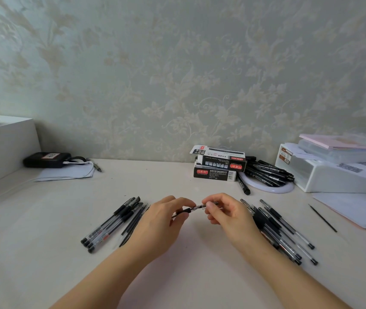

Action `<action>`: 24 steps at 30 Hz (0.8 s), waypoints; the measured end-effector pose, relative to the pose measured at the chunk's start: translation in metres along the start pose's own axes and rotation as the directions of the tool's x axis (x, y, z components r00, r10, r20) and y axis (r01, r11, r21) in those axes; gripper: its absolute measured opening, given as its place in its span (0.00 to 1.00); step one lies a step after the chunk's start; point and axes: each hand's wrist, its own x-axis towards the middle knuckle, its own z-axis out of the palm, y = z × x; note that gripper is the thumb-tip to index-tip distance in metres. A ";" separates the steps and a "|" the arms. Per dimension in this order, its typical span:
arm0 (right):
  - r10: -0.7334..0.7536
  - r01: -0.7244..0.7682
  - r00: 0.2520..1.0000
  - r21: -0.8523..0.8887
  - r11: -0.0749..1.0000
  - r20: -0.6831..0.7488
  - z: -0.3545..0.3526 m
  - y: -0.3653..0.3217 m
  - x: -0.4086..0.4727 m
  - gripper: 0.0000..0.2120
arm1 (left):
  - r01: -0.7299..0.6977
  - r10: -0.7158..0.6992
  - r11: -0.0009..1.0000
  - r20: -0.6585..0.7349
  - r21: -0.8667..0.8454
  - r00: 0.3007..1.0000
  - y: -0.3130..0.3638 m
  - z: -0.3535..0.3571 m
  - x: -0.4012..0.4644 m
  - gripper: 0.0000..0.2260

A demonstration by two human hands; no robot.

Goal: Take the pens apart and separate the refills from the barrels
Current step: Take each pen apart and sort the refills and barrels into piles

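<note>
Wallpaper (pixel 177 63) is rising behind the pale tabletop (pixel 177 275); left hand (pixel 164 221) and right hand (pixel 229 216), grips clamped, are pinching one pen (pixel 196 207) between pen piles.

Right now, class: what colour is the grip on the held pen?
Black, on the pen; head view.

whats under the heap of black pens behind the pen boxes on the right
A white round dish lies under the heap of black pens; only its near rim shows. The pens cover the rest, so whatever else it holds cannot be seen. The stacked pen boxes stand beside it.
</note>
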 end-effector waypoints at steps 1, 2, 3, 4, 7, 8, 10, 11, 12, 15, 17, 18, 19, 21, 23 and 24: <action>-0.003 0.003 1.000 0.001 1.000 -0.018 -0.001 0.000 0.000 0.06 | 0.002 -0.002 1.000 -0.001 0.001 1.000 0.000 0.000 0.000 0.12; -0.006 0.006 0.999 0.001 1.000 -0.043 -0.002 0.000 0.001 0.06 | 0.004 -0.004 1.000 -0.002 0.002 1.000 0.000 0.000 0.000 0.12; -0.010 0.010 0.998 0.002 1.000 -0.065 -0.003 0.000 0.001 0.06 | 0.007 -0.007 1.000 -0.002 0.002 1.000 -0.001 0.000 0.000 0.12; -0.011 0.012 0.997 0.004 1.000 -0.078 -0.004 0.000 0.002 0.06 | 0.010 -0.010 1.000 -0.003 0.003 1.000 -0.001 0.000 0.000 0.12; -0.006 0.007 0.999 0.019 1.000 -0.044 -0.005 -0.001 0.001 0.06 | 0.008 -0.008 1.000 0.003 0.004 1.000 -0.002 0.001 0.000 0.12; -0.005 0.006 1.000 0.021 1.000 -0.019 -0.003 -0.001 0.001 0.06 | 0.003 -0.003 1.000 0.008 0.002 1.000 -0.001 0.001 0.000 0.12; -0.006 0.006 1.000 0.010 1.000 0.020 0.000 -0.001 -0.001 0.06 | -0.015 0.015 1.000 0.019 -0.003 1.000 -0.001 0.001 -0.001 0.12; -0.010 0.010 0.999 0.000 1.000 0.032 0.001 -0.001 -0.001 0.06 | -0.024 0.024 1.000 0.023 -0.005 0.999 -0.001 0.001 -0.001 0.12; -0.015 0.015 0.999 -0.008 1.000 0.042 0.003 -0.001 -0.002 0.06 | -0.031 0.031 1.000 0.024 -0.004 0.999 -0.001 0.001 -0.001 0.12; -0.030 0.031 0.999 -0.006 1.000 0.020 0.003 -0.001 -0.001 0.06 | -0.030 0.030 1.000 0.010 -0.003 1.000 -0.001 0.001 -0.001 0.12; -0.042 0.042 0.998 -0.009 0.999 -0.036 -0.001 0.000 0.001 0.07 | -0.017 0.017 1.000 -0.006 -0.007 1.000 -0.001 0.001 0.000 0.11; -0.045 0.043 0.997 -0.024 0.999 -0.059 -0.002 0.001 0.002 0.07 | -0.014 0.014 1.000 -0.011 -0.009 1.000 -0.001 0.000 0.000 0.11; -0.045 0.042 0.997 -0.042 0.998 -0.070 -0.004 0.001 0.003 0.07 | -0.014 0.014 1.000 -0.013 -0.012 1.000 -0.001 0.000 0.001 0.11; -0.037 0.035 0.998 -0.041 0.999 -0.052 -0.005 0.002 0.003 0.08 | -0.024 0.024 1.000 -0.005 -0.016 1.000 -0.001 0.001 0.000 0.11; -0.025 0.025 1.000 -0.009 1.000 -0.015 -0.003 0.003 0.001 0.08 | -0.037 0.037 0.999 0.003 -0.012 0.999 0.000 0.002 0.000 0.11; -0.022 0.022 1.000 -0.003 1.000 0.001 -0.002 0.002 0.000 0.08 | -0.041 0.041 0.999 0.001 -0.011 0.999 0.000 0.002 0.000 0.11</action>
